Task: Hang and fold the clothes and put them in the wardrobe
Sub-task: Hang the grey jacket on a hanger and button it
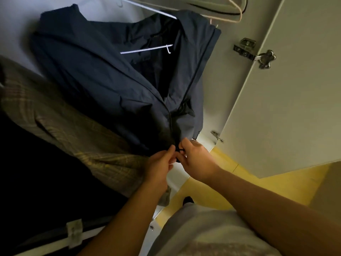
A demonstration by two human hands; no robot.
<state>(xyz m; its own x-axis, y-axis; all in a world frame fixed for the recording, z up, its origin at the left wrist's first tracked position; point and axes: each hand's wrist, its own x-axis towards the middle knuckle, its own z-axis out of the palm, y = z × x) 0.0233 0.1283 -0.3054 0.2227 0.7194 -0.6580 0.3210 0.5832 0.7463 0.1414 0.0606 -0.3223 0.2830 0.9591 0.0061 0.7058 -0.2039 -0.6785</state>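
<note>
Jacket [103,74] hanging, zip start at its bottom edge.
Left hand [158,163] and right hand [195,159] both pinch the zip ends [179,150]. Fabric looks light, limp, slippery, so grip close to the zip.

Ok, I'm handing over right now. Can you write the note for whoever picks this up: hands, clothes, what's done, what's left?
Hands: left grip and right grip both pinch the bottom front edges of the dark jacket, where the two sides meet.
Where: the jacket hangs on a white hanger inside the wardrobe. A checked garment hangs beside it, to the left. The wardrobe door stands open.
Done: the jacket is hung.
Left: its front gapes open at the top, so probably fasten it from the bottom, then let go. No clothes waiting to be folded are in view.
</note>
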